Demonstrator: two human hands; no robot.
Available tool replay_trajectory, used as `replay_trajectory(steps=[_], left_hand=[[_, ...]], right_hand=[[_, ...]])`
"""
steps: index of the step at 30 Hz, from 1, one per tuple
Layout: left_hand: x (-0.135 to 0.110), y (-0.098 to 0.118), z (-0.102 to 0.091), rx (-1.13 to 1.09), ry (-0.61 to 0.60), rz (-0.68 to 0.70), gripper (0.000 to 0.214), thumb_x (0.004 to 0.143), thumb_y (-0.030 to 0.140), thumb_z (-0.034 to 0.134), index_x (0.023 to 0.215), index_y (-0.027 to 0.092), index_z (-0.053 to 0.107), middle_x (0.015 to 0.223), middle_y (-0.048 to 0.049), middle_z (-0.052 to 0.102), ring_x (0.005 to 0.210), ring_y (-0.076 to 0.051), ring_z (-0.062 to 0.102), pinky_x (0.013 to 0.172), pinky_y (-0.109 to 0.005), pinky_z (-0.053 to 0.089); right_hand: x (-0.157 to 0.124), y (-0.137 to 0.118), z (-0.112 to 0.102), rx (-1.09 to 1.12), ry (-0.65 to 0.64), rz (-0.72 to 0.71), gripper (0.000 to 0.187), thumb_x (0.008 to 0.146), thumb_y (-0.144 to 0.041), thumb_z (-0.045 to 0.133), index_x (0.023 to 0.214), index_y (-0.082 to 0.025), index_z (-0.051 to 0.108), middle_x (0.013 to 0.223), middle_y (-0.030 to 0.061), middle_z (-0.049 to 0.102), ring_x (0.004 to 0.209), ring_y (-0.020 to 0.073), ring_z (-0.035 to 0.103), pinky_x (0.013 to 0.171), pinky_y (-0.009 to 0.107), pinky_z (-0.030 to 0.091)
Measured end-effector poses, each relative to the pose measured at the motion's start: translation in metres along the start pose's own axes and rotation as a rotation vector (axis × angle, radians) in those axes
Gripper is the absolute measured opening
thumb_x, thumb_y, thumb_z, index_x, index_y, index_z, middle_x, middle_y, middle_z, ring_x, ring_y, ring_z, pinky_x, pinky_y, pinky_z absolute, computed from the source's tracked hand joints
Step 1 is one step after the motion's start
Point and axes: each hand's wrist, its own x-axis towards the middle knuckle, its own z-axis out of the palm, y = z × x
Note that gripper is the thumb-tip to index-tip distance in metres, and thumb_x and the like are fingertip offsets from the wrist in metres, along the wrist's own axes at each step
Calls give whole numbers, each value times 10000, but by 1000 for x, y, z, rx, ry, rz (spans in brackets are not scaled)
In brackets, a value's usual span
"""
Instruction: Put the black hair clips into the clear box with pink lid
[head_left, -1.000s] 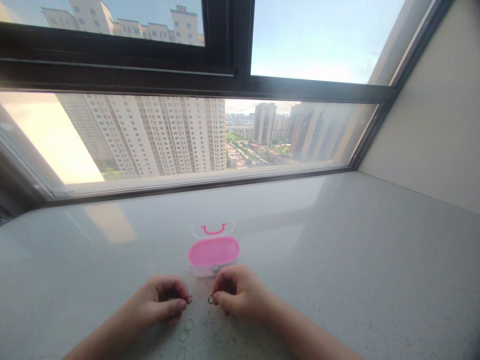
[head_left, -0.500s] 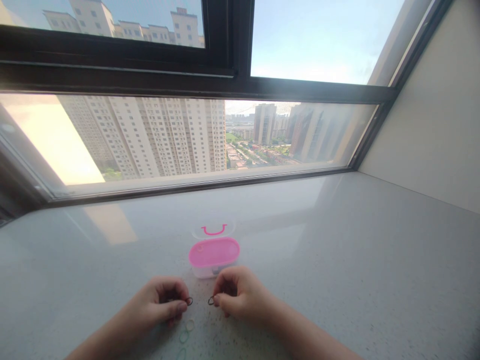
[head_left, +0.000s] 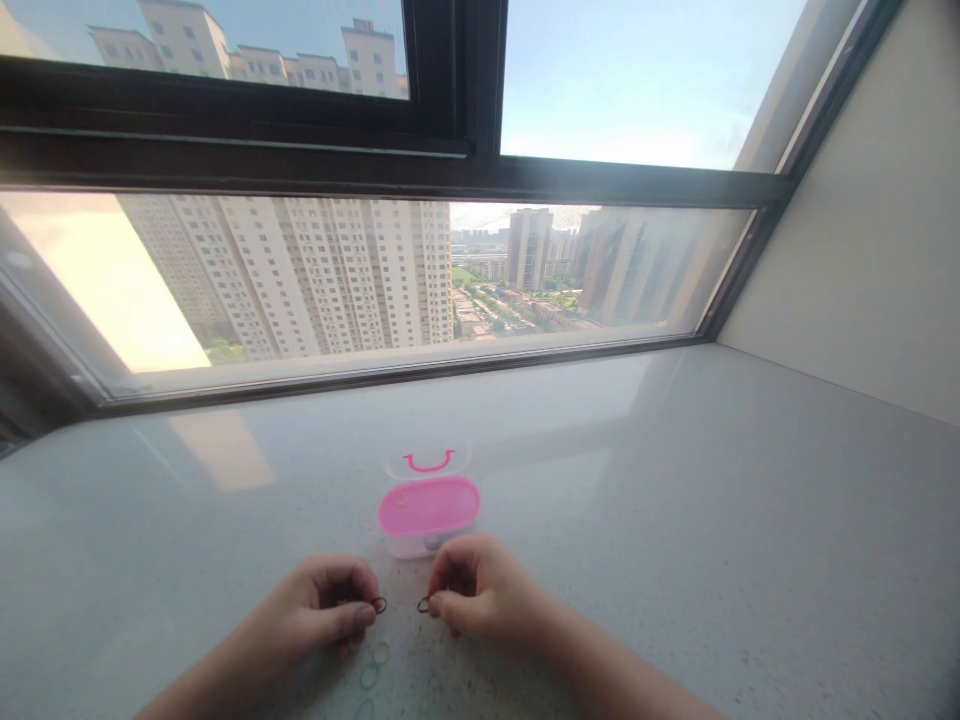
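Observation:
My left hand (head_left: 322, 606) rests on the grey stone sill with thumb and fingers pinched on a small dark elastic ring (head_left: 379, 604). My right hand (head_left: 480, 592) mirrors it a little to the right, pinching another small dark ring (head_left: 424, 605). The two rings sit a few centimetres apart. Just behind my hands stands a small clear box with a pink base (head_left: 428, 510), its clear lid with a pink handle (head_left: 427, 460) lying open behind it. Pale loose rings (head_left: 373, 665) lie on the sill just below my left thumb.
The grey speckled window sill (head_left: 675, 500) stretches wide to both sides. A black-framed window (head_left: 450, 170) runs along the back, with tall buildings outside. A beige wall (head_left: 862, 250) closes off the right side.
Nearly nothing has moved. Both hands keep their pinches on the dark rings, with only a tiny shift of the view.

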Motion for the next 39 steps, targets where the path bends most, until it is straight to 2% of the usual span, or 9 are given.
replay_trajectory(steps=[21,39], left_hand=[[2,-3,-1,23,-26,24,319,665,411,742,722,124,616,582,25,558,489,-96,476,481,-203,331],[2,-1,0,29,5,16,316,655,407,747,734,130,619,601,21,565,504,-105,491,488,-208,350]], right_hand=[[1,3,0,-5,-3,-20,63,640,-125,563,686,-138,604,521,-30,501,484,82,472,437,172,282],[0,0,1,-16,9,-16,84,619,-98,544,663,-135,606,513,-33,499,472,76,444,436,175,284]])
